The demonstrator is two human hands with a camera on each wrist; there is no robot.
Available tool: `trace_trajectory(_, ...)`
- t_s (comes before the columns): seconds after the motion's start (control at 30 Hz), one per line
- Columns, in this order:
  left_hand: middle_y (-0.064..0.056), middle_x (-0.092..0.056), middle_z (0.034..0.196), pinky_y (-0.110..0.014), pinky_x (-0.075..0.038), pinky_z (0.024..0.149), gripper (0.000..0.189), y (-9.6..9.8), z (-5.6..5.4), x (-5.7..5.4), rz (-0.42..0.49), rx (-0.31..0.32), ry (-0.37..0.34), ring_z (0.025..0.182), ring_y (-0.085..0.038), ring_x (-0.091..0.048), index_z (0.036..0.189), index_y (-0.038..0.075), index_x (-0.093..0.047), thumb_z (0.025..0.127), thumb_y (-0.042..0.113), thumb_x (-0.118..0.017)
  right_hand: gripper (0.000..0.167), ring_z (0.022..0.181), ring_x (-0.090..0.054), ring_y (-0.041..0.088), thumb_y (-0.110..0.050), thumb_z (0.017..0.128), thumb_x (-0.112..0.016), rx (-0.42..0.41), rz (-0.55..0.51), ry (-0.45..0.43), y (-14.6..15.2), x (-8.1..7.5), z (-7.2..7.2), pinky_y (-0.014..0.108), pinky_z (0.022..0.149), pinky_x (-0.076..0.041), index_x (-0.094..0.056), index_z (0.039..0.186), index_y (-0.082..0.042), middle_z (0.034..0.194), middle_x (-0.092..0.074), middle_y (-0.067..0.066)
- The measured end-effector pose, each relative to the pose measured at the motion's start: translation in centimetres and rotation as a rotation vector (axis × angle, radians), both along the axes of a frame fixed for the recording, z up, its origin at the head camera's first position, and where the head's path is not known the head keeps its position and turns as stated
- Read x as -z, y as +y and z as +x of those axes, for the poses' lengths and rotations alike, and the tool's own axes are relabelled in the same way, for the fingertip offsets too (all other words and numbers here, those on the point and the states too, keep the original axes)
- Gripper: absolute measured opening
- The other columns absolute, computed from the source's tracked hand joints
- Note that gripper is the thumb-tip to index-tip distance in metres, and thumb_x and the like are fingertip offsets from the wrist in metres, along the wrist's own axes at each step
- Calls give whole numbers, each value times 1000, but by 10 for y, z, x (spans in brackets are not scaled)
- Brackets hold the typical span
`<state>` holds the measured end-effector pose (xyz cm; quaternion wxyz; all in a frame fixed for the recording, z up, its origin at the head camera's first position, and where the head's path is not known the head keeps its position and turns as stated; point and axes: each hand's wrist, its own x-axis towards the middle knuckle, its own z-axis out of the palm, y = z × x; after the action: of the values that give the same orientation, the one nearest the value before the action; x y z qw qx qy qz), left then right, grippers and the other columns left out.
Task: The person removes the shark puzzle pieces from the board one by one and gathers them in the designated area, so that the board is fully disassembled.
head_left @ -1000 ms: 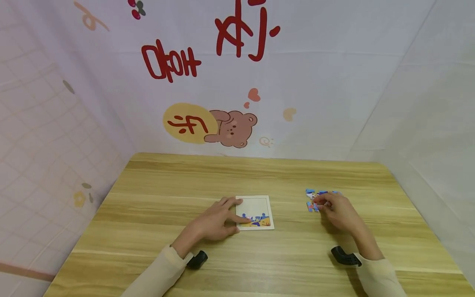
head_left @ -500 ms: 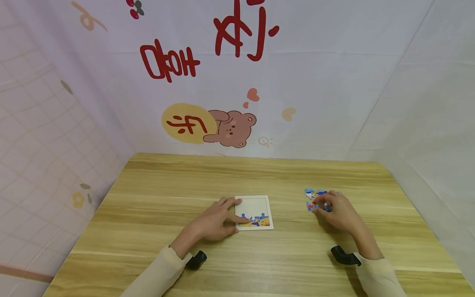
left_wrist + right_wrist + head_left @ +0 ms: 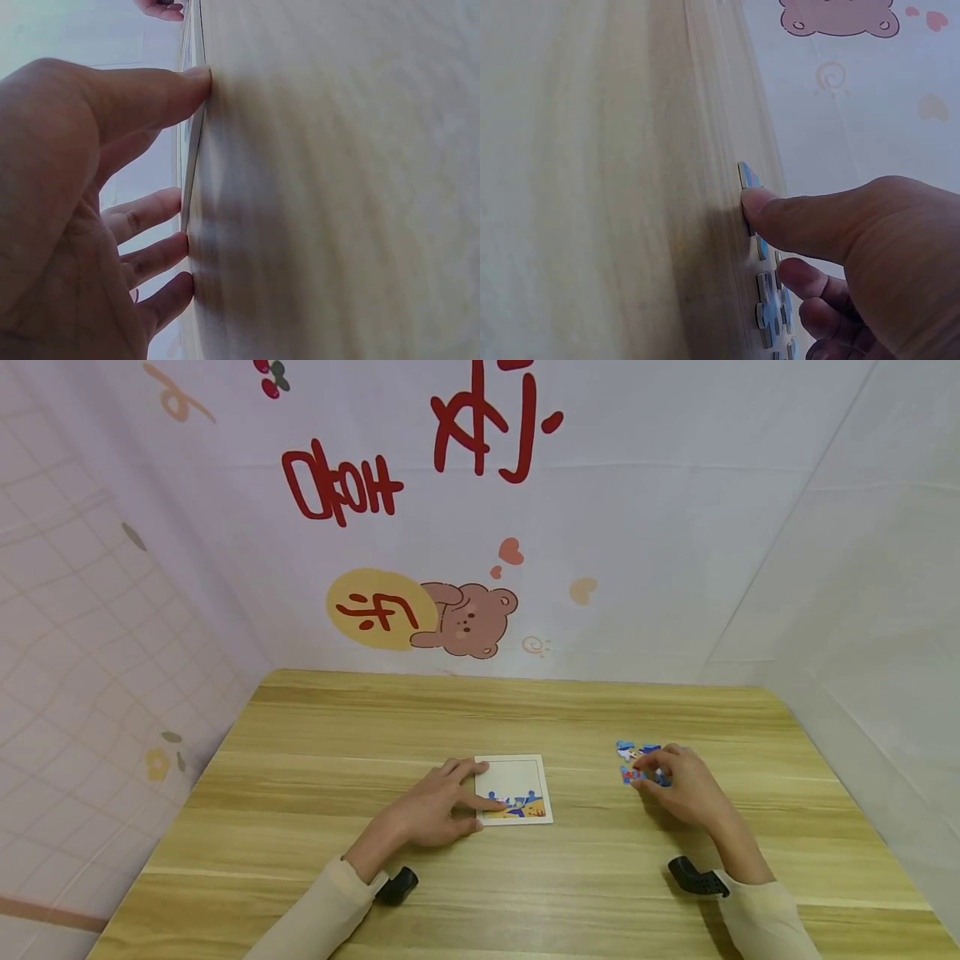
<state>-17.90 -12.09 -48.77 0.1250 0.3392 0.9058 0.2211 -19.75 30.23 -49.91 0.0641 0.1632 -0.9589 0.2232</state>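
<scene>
A square white puzzle tray (image 3: 512, 770) lies in the middle of the table, its lower part filled with assembled blue and yellow pieces (image 3: 525, 807). My left hand (image 3: 442, 804) rests on the tray's left side, fingers spread; one fingertip touches the pieces, while the thumb (image 3: 161, 94) meets the tray edge in the left wrist view. To the right, my right hand (image 3: 690, 787) pinches a red and blue jigsaw piece (image 3: 628, 775) between thumb and fingertips, at or just above the table. Loose jigsaw pieces (image 3: 626, 750) lie around those fingers, some partly hidden by the hand.
The wooden table (image 3: 420, 718) runs back to a white cloth wall (image 3: 637, 527) printed with a bear and red characters. More loose blue pieces (image 3: 768, 307) lie beneath the right fingers in the right wrist view. Black wrist straps (image 3: 397, 886) sit at both cuffs.
The red and blue piece has shifted and turned slightly in my right fingers, and that hand now covers more of the loose pieces at the right. My left hand stays on the tray.
</scene>
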Motion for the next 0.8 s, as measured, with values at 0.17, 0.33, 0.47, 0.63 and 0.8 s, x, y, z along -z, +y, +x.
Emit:
trace_trajectory(0.17, -6, -32, 167, -61, -28, 122, 39, 0, 0, 1, -6, -1, -1, 155, -31, -26, 136, 44, -65, 99, 31, -68, 16, 83, -55, 18, -19, 87, -82, 2, -2, -4, -1, -1, 1, 34, 73, -44, -77, 102, -15, 92, -65, 2)
trace_trajectory(0.33, -5, -32, 167, -61, -28, 122, 39, 0, 0, 1, 0, -4, 2, 155, -30, -26, 135, 44, -65, 98, 31, -69, 18, 83, -56, 18, -19, 88, -81, 11, -22, -8, -2, -3, -1, 34, 71, -45, -78, 104, -13, 94, -66, 3)
trace_trajectory(0.47, -8, -35, 165, -62, -30, 120, 39, 0, 0, 0, 29, -1, 10, 153, -32, -29, 134, 40, -68, 97, 27, -71, 23, 85, -59, 19, -21, 91, -80, 17, -52, -9, -5, -4, -1, 33, 73, -48, -76, 109, -9, 98, -68, 6)
trace_trajectory(0.63, -9, -35, 164, -63, -29, 120, 39, 2, 0, -3, 38, -1, -2, 153, -33, -29, 134, 37, -69, 97, 26, -72, 28, 87, -62, 19, -24, 92, -78, 17, -118, -30, -13, -4, 1, 25, 70, -49, -74, 114, -6, 101, -69, 8)
trace_trajectory(0.8, -9, -36, 164, -61, -30, 121, 42, 4, 2, -5, 26, -10, -9, 153, -32, -28, 135, 35, -69, 94, 31, -75, 27, 86, -63, 17, -20, 92, -78, -3, -161, -27, -23, -1, 1, 26, 69, -52, -74, 115, -5, 99, -69, 7)
